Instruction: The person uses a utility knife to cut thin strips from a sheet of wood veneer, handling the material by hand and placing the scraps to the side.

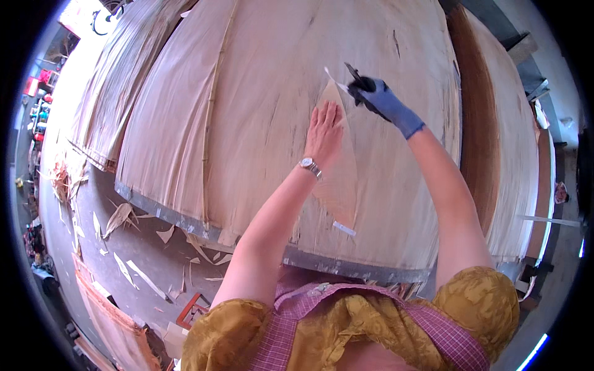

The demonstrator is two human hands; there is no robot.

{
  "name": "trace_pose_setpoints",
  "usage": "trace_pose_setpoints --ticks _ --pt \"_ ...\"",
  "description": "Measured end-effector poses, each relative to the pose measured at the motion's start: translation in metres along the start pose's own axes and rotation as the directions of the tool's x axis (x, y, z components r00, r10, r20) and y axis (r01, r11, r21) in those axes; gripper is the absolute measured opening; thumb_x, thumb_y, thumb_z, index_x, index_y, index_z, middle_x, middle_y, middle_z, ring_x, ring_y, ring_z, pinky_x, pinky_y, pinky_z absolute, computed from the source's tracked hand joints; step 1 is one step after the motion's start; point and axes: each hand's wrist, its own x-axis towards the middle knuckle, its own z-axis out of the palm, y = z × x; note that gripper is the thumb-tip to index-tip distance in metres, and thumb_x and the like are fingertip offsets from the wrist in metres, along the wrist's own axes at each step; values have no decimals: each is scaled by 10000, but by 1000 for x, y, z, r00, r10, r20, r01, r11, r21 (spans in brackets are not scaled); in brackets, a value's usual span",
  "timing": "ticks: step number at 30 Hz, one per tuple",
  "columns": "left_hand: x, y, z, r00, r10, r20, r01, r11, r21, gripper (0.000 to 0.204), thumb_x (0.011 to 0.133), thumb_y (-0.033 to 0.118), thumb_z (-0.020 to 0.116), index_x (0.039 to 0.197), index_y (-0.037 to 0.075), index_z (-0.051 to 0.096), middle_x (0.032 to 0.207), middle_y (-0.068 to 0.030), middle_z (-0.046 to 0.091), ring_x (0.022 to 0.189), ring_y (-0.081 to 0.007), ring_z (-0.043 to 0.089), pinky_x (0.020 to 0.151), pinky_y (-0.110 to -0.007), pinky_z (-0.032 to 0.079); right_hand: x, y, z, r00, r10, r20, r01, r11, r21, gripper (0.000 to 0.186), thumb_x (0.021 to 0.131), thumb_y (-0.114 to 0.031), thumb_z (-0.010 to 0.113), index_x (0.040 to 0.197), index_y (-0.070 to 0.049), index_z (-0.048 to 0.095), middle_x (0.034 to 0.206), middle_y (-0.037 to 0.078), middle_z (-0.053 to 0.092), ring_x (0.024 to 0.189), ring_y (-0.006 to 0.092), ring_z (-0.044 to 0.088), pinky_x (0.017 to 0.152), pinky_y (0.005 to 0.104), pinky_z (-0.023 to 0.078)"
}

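Note:
My left hand, bare with a watch at the wrist, lies with fingers outstretched on a long, pointed pale veneer piece over a large wood veneer sheet. A short white strip crosses the piece's lower end. To the upper right, my right hand, in a blue glove with dark palm, is closed on a dark tool, perhaps a blade. Just left of it, a narrow white strip sticks up at the piece's pointed tip; whether my fingers touch it, I cannot tell.
A bamboo pole lies across the sheet at left. More veneer stacks flank it, pale and brown-edged. Scraps litter the grey floor, where a veneer bundle and red frame sit low left. Assorted items line the far left.

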Motion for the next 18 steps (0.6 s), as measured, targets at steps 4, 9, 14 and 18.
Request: trace_pose_setpoints --ticks 4,9,14,18 --pt "20 -11 22 1000 -19 1 19 1000 -22 434 891 161 499 1295 3 483 1386 -130 450 1337 -273 353 1125 -414 252 63 1 9 997 -10 78 2 994 113 269 854 -255 675 1025 -52 628 707 -3 603 523 67 481 445 238 363" --pt "34 -12 15 993 -42 107 51 995 -84 401 876 148 507 1257 24 511 1347 -103 496 1237 -265 451 1034 -398 363 100 56 6 973 223 57 -217 971 -97 386 758 -320 759 923 -22 577 730 50 623 553 114 561 453 269 416" --pt "73 -20 30 990 -131 -58 131 991 9 441 850 109 495 1283 25 499 1365 -104 491 1129 -259 504 929 -382 422 121 90 -1 989 145 -39 -150 956 -252 447 722 -358 759 932 15 627 750 120 674 608 153 649 492 289 475" --pt "77 -28 33 987 -139 77 125 979 162 449 863 116 479 1308 67 494 1380 -121 468 1132 -265 495 920 -380 422 114 61 -2 997 57 -54 -78 774 -628 460 712 -381 744 888 35 657 736 131 679 607 200 654 546 323 513"
